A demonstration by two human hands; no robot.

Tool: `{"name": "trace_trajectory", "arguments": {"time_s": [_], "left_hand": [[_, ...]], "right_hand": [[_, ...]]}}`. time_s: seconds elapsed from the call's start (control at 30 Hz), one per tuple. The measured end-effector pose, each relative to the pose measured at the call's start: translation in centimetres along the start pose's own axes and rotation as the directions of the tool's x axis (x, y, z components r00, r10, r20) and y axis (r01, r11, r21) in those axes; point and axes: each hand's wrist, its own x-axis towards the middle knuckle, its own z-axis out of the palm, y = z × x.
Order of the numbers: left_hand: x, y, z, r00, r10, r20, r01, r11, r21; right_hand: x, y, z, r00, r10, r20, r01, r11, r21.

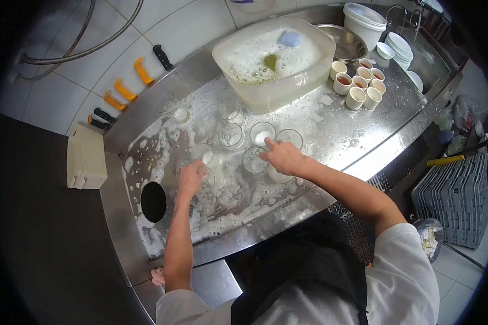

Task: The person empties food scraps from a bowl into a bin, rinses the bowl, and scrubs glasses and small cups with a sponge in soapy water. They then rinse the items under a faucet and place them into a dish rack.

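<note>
Several clear drinking glasses (pixel 231 135) stand in soap foam on a steel counter (pixel 331 135). My left hand (pixel 191 179) is closed around a foamy glass (pixel 206 169) at the left of the group. My right hand (pixel 282 157) rests over a glass (pixel 279 174) near the counter's front, its forefinger pointing at the rim of another glass (pixel 262 132). A clear plastic tub (pixel 274 59) full of sudsy water stands behind the glasses, with a blue sponge (pixel 289 38) floating in it.
Several small white cups (pixel 358 84) stand at the right of the tub, beside a steel bowl (pixel 347 43), a white bucket (pixel 365 23) and stacked white plates (pixel 400 47). A round hole (pixel 153 201) opens in the counter at the left. Knives (pixel 126 89) hang on the tiled wall. Grey racks (pixel 455 200) stand at the lower right.
</note>
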Motion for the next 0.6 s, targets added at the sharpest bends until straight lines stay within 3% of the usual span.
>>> {"name": "trace_trajectory", "arguments": {"time_s": [0.13, 0.2, 0.23, 0.27, 0.3, 0.33, 0.37, 0.43, 0.5, 0.6], "left_hand": [[-1.8, 1.0, 0.1, 0.945, 0.302, 0.122, -0.310, 0.949, 0.056], [-2.2, 1.9, 1.5, 0.870, 0.492, 0.023, -0.492, 0.869, 0.054], [-1.6, 2.0, 3.1, 0.943, 0.333, 0.011, -0.330, 0.938, -0.101], [-0.8, 2.1, 4.1, 0.859, 0.510, -0.046, -0.503, 0.857, 0.113], [0.0, 3.5, 4.9, 0.867, 0.488, -0.103, -0.478, 0.872, 0.108], [0.4, 5.5, 4.6, 0.874, 0.484, -0.046, -0.471, 0.865, 0.172], [0.9, 8.2, 3.6, 0.799, 0.601, -0.017, -0.586, 0.785, 0.204], [2.2, 10.0, 3.1, 0.767, 0.637, 0.076, -0.639, 0.750, 0.171], [4.9, 9.7, 3.4, 0.827, 0.513, 0.230, -0.536, 0.843, 0.047], [6.0, 10.6, 4.3, 0.821, 0.550, 0.155, -0.566, 0.819, 0.094]], "right_hand": [[-1.5, 2.1, -0.1, 0.996, 0.073, -0.057, -0.069, 0.995, 0.076], [-3.4, 4.9, 0.4, 0.979, 0.196, -0.063, -0.192, 0.979, 0.069], [-4.2, 6.5, 1.4, 0.968, 0.223, -0.117, -0.215, 0.973, 0.078], [-5.3, 7.5, 1.1, 0.956, 0.264, -0.130, -0.255, 0.964, 0.082], [-6.0, 8.8, 1.3, 0.936, 0.322, -0.140, -0.309, 0.945, 0.105], [-6.8, 9.7, 1.2, 0.912, 0.357, -0.204, -0.335, 0.933, 0.135], [-7.1, 10.8, 1.1, 0.904, 0.357, -0.235, -0.340, 0.934, 0.112], [-8.3, 11.2, 0.3, 0.889, 0.402, -0.220, -0.371, 0.913, 0.169], [-8.5, 11.3, 0.1, 0.872, 0.430, -0.233, -0.389, 0.899, 0.203], [-7.8, 11.6, 0.5, 0.870, 0.423, -0.253, -0.380, 0.903, 0.202]]}}
